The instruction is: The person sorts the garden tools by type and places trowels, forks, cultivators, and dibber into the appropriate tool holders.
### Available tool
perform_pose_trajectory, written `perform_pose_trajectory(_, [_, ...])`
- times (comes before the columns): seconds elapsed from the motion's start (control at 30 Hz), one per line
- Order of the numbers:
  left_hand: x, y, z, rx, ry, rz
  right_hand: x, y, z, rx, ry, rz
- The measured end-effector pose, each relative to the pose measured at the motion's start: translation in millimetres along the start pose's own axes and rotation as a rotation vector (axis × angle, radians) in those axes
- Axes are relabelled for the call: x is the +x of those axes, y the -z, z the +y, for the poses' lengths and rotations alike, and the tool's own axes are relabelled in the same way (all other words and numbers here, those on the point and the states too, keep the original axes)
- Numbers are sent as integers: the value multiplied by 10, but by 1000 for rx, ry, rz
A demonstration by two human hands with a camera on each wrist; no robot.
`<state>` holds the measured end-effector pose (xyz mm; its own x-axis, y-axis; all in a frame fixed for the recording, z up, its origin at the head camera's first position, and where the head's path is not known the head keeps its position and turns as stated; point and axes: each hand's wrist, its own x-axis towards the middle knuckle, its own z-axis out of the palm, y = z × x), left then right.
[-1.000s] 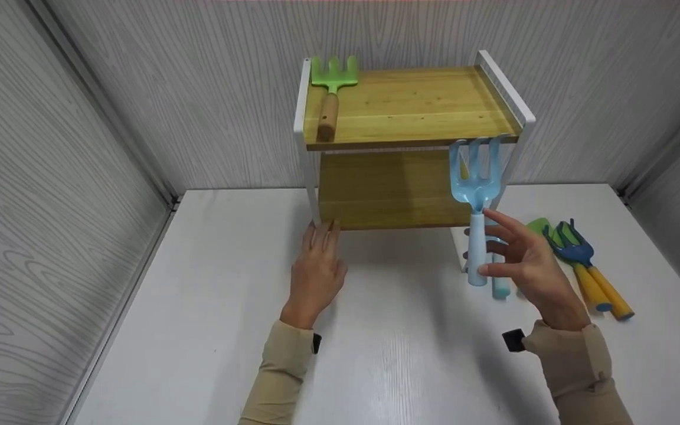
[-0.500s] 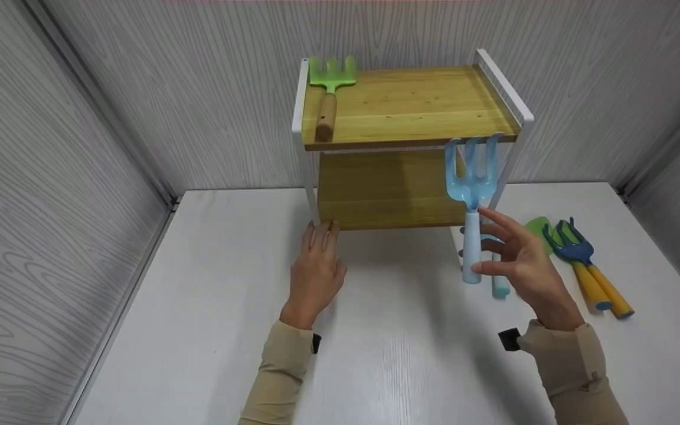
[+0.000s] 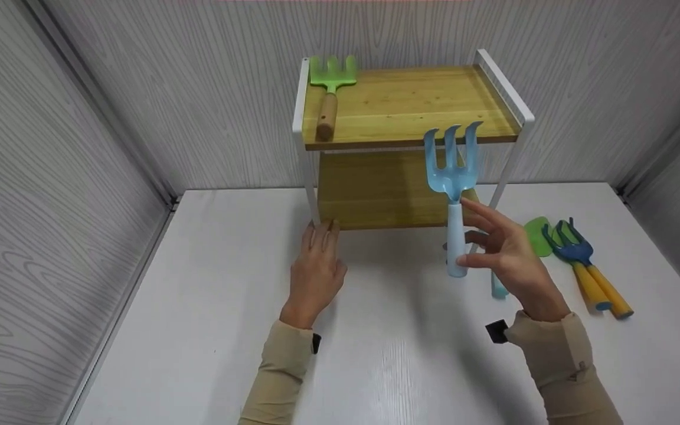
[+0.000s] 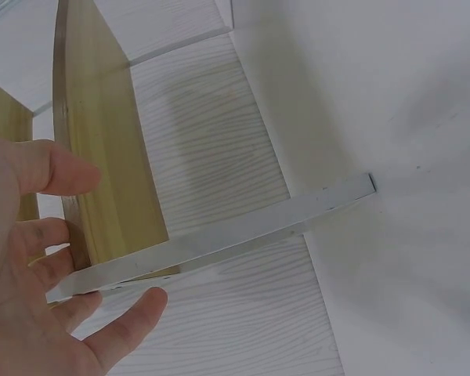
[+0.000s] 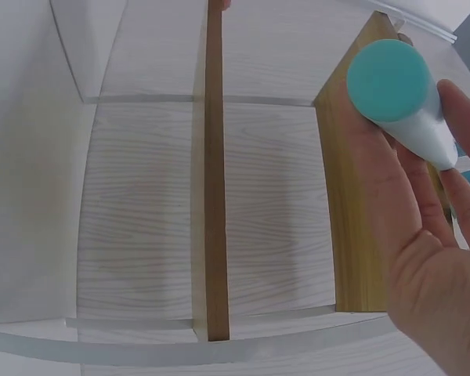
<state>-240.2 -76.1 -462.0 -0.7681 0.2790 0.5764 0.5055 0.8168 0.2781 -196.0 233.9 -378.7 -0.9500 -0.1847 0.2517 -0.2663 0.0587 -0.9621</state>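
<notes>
In the head view my right hand (image 3: pixel 505 254) pinches the handle of a light blue garden hand rake (image 3: pixel 452 177) between thumb and fingers. Its three hooked prongs point up, overlapping the front edge of the upper shelf from this viewpoint. The right wrist view shows the turquoise handle end (image 5: pixel 388 81). My left hand (image 3: pixel 314 277) touches the left front corner of the wooden lower shelf (image 3: pixel 375 215); in the left wrist view its fingers lie on both sides of the white post (image 4: pixel 227 239). A green hand fork (image 3: pixel 332 77) with a wooden handle lies at the upper shelf's left.
A two-tier rack (image 3: pixel 428 100) with white side frames stands against the back wall. Right of it on the white table (image 3: pixel 245 366) lie a blue fork (image 3: pixel 576 252), yellow handles (image 3: pixel 610 292) and a green blade (image 3: pixel 538 236). A turquoise handle (image 3: pixel 499 287) shows partly behind my right hand.
My right hand has carried the light blue hand rake left and slightly up, in front of the rack. The left hand stays at the rack's corner.
</notes>
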Motion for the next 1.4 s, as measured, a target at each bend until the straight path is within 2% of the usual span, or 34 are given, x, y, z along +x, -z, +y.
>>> perform_pose_trajectory(0.37, [-30,16,5,11,7,-41,43,-92,-134,51,-23,-29])
perform_pose_trajectory(0.67, [-55,57,-27,13,30,-6,211,-183,-320,105,-4,-94])
perform_pose_trajectory(0.83, [-63,65,-29,8,33,-3,284,-224,-440,107,-30,-107])
perform_pose_trajectory(1.0, [-46,62,-19,20,28,3,336,-227,-560,123,-55,-129])
perform_pose_trajectory(1.2, [-6,41,1,5,31,-17,413,-187,-668,165,-49,-143])
perform_pose_trajectory(1.4, [1,19,9,12,5,-20,462,-129,-770,206,-54,-165])
